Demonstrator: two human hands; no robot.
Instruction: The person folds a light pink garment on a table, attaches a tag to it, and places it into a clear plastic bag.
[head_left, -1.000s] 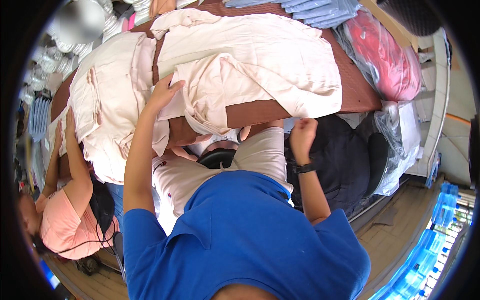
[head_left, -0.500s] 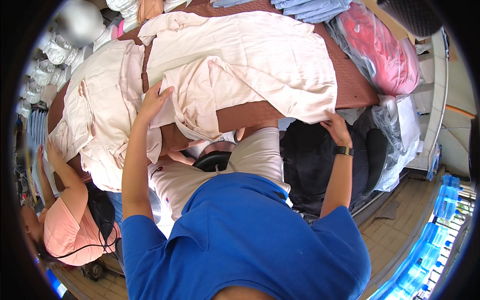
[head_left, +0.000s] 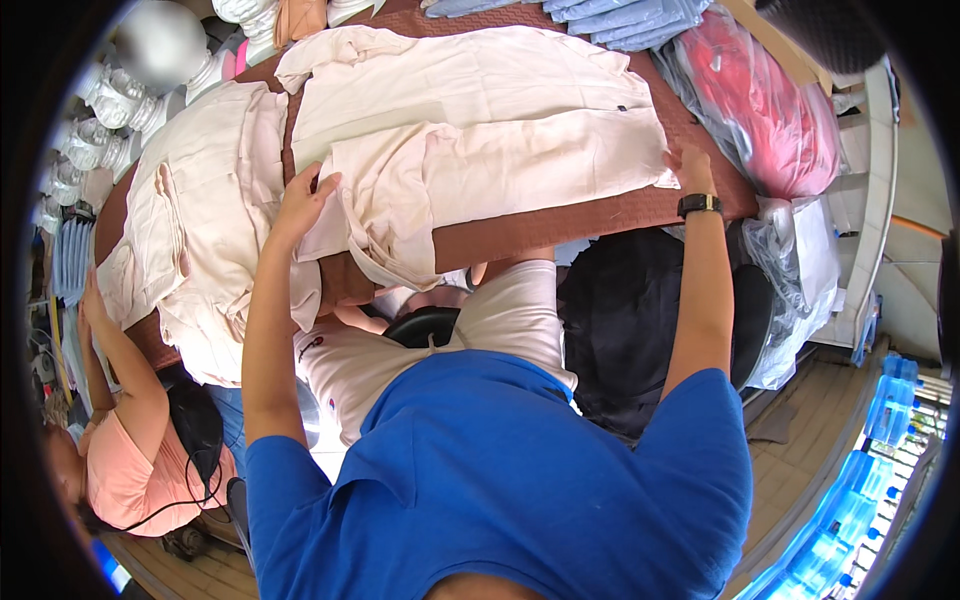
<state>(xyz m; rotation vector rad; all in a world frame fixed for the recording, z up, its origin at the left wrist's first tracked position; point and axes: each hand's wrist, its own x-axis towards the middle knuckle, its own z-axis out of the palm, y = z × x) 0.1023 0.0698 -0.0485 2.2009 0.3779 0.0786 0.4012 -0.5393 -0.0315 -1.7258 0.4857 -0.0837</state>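
Note:
A cream shirt (head_left: 470,80) is spread over the brown table (head_left: 590,212), its near side folded lengthwise over itself. At its left near edge my left hand (head_left: 303,205) rests against the cloth, loosely curved, with thumb and forefinger apart. My right hand (head_left: 694,170), wearing a dark watch (head_left: 699,204), pinches the corner of the folded layer at the right end. Loose cloth bunches between the hands and droops over the near edge. A small dark mark shows on the shirt near its right end.
More cream garments (head_left: 215,190) lie piled at the left. Bagged blue clothes (head_left: 630,20) and a plastic-wrapped red bundle (head_left: 755,110) sit at the far right. A black chair (head_left: 625,320) stands below the table edge. Another person in a peach top (head_left: 150,460) works at left.
My right hand has moved up and away from me, carrying the shirt's corner onto the table, and the folded layer now lies flatter. My left hand has barely moved.

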